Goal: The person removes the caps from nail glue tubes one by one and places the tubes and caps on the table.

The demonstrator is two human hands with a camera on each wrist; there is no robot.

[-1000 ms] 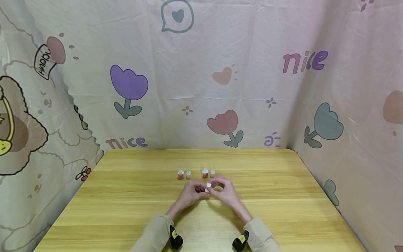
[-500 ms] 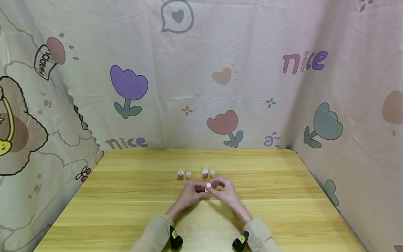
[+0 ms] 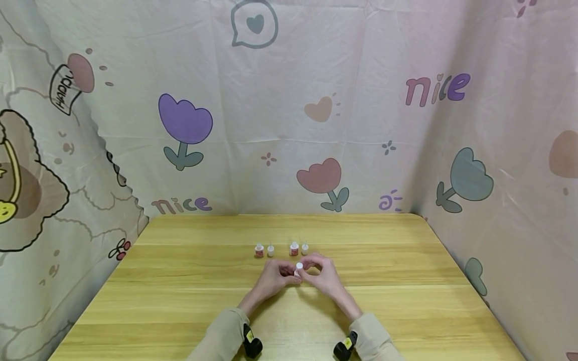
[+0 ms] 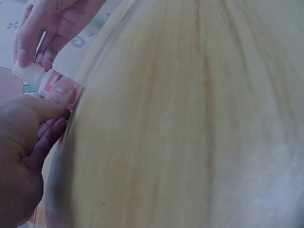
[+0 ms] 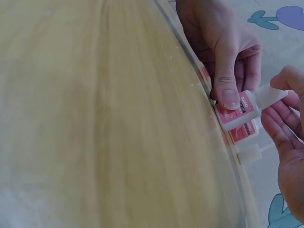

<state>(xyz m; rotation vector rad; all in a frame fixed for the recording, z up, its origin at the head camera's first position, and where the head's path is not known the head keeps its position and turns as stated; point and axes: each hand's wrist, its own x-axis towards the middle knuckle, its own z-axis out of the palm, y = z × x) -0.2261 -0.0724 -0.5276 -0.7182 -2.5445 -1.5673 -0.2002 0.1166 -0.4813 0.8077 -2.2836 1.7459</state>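
My left hand [image 3: 272, 277] grips a small white glue bottle [image 5: 236, 112] with a pink label, its thumb lying across the label. The white cap [image 4: 28, 72] on the bottle's top is pinched between thumb and fingers of my right hand [image 3: 323, 273]. In the head view both hands meet near the middle of the table, with the bottle upright between them. Fingers cover most of the bottle's lower part there. Just beyond the hands stands another bottle [image 3: 294, 248] with a red label, beside a white cap [image 3: 305, 248] with a thin spike pointing up.
Further left on the wooden table [image 3: 189, 286] stand a second red-labelled bottle [image 3: 259, 250] and another spiked white cap [image 3: 270, 250]. A printed cloth [image 3: 262, 110] hangs behind the table's far edge and along both sides. A black wrist camera sits on each sleeve.
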